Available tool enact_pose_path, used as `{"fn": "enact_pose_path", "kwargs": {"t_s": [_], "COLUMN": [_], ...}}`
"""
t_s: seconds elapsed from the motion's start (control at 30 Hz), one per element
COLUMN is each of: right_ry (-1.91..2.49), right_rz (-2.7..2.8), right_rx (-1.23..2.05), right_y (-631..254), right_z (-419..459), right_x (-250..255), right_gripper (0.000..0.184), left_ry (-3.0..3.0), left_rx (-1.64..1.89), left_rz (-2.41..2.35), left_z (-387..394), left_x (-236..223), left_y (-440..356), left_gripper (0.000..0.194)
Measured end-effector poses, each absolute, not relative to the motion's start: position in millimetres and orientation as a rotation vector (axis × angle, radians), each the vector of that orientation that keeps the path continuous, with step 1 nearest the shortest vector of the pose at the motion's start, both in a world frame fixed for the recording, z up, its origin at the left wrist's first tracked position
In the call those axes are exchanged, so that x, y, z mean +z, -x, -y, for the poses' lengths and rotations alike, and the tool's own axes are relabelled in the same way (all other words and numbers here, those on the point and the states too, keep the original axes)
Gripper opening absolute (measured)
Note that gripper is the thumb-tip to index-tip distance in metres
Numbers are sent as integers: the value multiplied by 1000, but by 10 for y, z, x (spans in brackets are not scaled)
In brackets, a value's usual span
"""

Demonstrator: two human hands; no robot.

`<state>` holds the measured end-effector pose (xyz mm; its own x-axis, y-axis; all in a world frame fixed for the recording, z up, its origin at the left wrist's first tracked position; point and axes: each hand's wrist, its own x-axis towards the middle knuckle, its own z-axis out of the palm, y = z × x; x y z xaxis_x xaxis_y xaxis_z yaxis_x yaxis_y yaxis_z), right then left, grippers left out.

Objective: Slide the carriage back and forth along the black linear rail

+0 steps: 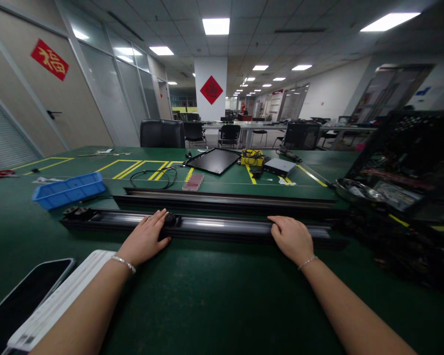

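A long black metal channel (225, 225) with a shiny inner strip lies crosswise on the green table in front of me. My left hand (144, 239) rests over its left half, fingers stretched out and thumb apart. Right beside those fingertips sits a small black block (171, 218) inside the channel. Toward the other end, my right hand (291, 237) is curled over the channel with the index finger extended; its remaining fingers are partly hidden. Black fittings (77, 212) show at the channel's left end. Behind it runs a second black channel (225, 199), roughly parallel.
A blue bin (70, 190) stands left. A phone (29, 291) and a white slab-like object (64, 298) lie near my left forearm. Farther back are a black panel (212, 160), a yellow object (252, 157) and a grey box (279, 167). Dark equipment (422, 162) crowds the right.
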<state>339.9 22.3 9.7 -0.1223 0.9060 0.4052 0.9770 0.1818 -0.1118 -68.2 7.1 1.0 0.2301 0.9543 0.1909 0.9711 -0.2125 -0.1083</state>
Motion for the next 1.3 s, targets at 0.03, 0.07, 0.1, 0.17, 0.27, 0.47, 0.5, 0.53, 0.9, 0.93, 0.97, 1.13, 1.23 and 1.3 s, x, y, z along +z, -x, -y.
{"fn": "enact_pose_path", "kwargs": {"t_s": [0.03, 0.07, 0.1, 0.17, 0.27, 0.47, 0.5, 0.53, 0.9, 0.93, 0.97, 1.13, 1.23, 1.3], "right_ry": [1773, 1770, 1768, 1767, 1778, 1786, 1787, 1786, 1789, 1792, 1794, 1791, 1790, 1792], "right_rz": [2081, 2081, 2081, 2080, 2073, 2079, 2079, 2079, 2074, 2076, 2077, 2083, 2084, 2083], "right_rx": [-259, -262, -263, -261, -249, -239, -239, -239, -251, -256, -259, -259, -254, -250], "right_y": [-3397, -3395, -3393, -3393, -3401, -3407, -3406, -3404, -3395, -3396, -3397, -3408, -3409, -3403], "right_z": [-220, -216, -213, -210, -216, -221, -219, -217, -216, -217, -218, -226, -228, -224], "right_x": [99, 101, 103, 104, 99, 101, 103, 105, 96, 94, 93, 85, 84, 93], "right_gripper": [37, 37, 37, 37, 37, 38, 38, 38, 37, 37, 37, 37, 37, 37], "left_ry": [2294, 2295, 2296, 2299, 2304, 2311, 2310, 2306, 2305, 2303, 2300, 2295, 2294, 2296], "left_rx": [-116, -115, -115, -116, -121, -160, -147, -133, -141, -138, -134, -118, -137, -138], "left_rz": [1828, 1827, 1827, 1826, 1824, 1838, 1846, 1854, 1860, 1859, 1859, 1851, 1848, 1849], "left_z": [-71, -71, -72, -75, -80, -84, -82, -80, -71, -70, -70, -71, -71, -72], "left_x": [15, 19, 22, 23, 17, 31, 40, 49, 64, 66, 68, 72, 67, 65], "left_y": [682, 682, 683, 685, 687, 664, 655, 647, 631, 629, 626, 619, 621, 621], "left_gripper": [68, 67, 67, 67, 67, 67, 68, 68, 68, 67, 67, 68, 67, 67]}}
